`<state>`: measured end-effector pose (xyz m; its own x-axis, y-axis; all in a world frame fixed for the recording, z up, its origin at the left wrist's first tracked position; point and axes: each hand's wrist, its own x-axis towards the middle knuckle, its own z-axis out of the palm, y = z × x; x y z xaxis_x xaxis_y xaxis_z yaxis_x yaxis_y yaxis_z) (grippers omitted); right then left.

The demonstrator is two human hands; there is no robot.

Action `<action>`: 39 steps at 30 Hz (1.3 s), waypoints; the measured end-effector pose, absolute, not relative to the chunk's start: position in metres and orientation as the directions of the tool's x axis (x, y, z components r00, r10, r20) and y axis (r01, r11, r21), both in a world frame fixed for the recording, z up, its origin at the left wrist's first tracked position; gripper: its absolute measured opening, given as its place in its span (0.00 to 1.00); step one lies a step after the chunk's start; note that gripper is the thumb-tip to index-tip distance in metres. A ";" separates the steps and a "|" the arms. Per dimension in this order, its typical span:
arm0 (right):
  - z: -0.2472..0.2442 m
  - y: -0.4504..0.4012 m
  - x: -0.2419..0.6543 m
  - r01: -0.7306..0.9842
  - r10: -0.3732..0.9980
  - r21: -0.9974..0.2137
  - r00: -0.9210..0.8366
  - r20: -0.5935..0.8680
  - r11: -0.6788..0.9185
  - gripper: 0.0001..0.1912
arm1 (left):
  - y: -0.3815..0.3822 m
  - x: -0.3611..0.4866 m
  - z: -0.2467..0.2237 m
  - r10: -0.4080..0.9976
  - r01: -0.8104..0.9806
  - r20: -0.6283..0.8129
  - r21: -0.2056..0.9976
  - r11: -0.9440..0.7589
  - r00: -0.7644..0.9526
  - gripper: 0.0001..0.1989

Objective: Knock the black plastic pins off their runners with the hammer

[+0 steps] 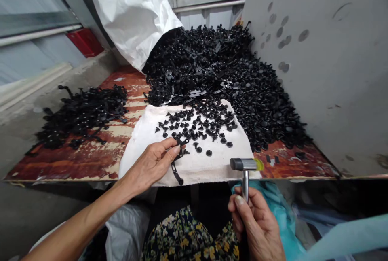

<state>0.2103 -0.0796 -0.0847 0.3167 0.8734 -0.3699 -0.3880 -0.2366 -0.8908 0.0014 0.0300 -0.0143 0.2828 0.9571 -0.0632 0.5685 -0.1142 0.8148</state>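
Head camera, as I watch from afar: a heap of black parts [206, 58] rises beyond a white cloth [218, 170], with the left hand [153, 162] over its near side and the right hand [256, 218] gripping an upright hammer [244, 164] at the handle. Pinched between the left thumb and fingers, left of the hammer head, a black strip [176, 174] points its long axis toward the cloth's near edge, slim, curved, pierced and round-ended (the fingers hide part from me).
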 end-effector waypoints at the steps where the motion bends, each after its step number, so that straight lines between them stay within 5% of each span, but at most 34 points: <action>1: -0.085 -0.080 0.210 -0.386 0.876 -0.892 0.314 -0.367 -0.236 0.23 | 0.031 0.003 -0.013 0.956 0.564 -0.054 0.816 -0.124 0.288 0.18; 16: -0.084 -0.082 0.206 -0.395 0.868 -0.884 0.314 -0.386 -0.250 0.24 | 0.017 -0.005 -0.006 0.956 0.474 -0.108 0.880 -0.035 0.271 0.17; 32: -0.082 -0.082 0.207 -0.382 0.859 -0.888 0.332 -0.391 -0.257 0.27 | 0.063 0.023 0.003 0.767 0.588 -0.097 0.705 -0.397 0.634 0.15; 39: -0.084 -0.081 0.209 -0.405 0.852 -0.872 0.317 -0.416 -0.275 0.26 | 0.068 0.019 0.003 0.804 0.555 -0.221 0.817 -0.156 0.552 0.18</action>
<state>0.2090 -0.0814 -0.0840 0.3174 0.8521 -0.4162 -0.4050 -0.2751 -0.8720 0.0195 0.0682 0.0034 0.5519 0.8040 -0.2214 0.5548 -0.1558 0.8173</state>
